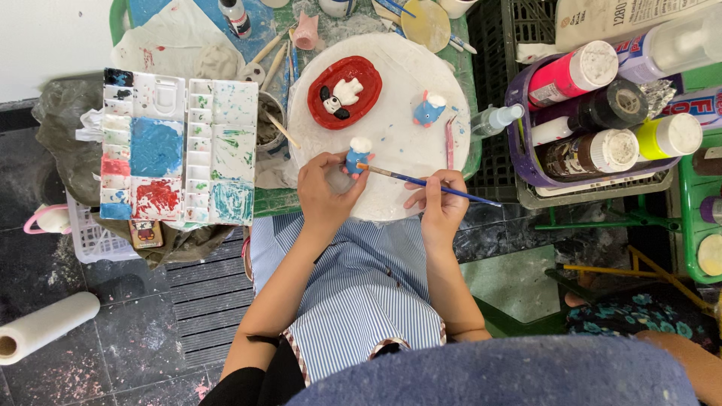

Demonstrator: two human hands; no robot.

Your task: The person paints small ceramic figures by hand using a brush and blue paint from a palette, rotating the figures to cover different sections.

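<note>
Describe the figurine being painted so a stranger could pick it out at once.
Find the round white board in the middle of the table. At its near edge, the left hand holds a small blue figurine with a white top, and the right hand's paintbrush touches it. The other blue figurine stands alone, farther back.

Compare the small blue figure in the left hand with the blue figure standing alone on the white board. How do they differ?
The held figure is gripped by the left hand and touched by a brush in the right hand; the other figure stands free, farther away, untouched. Both are blue with white tops.
</note>
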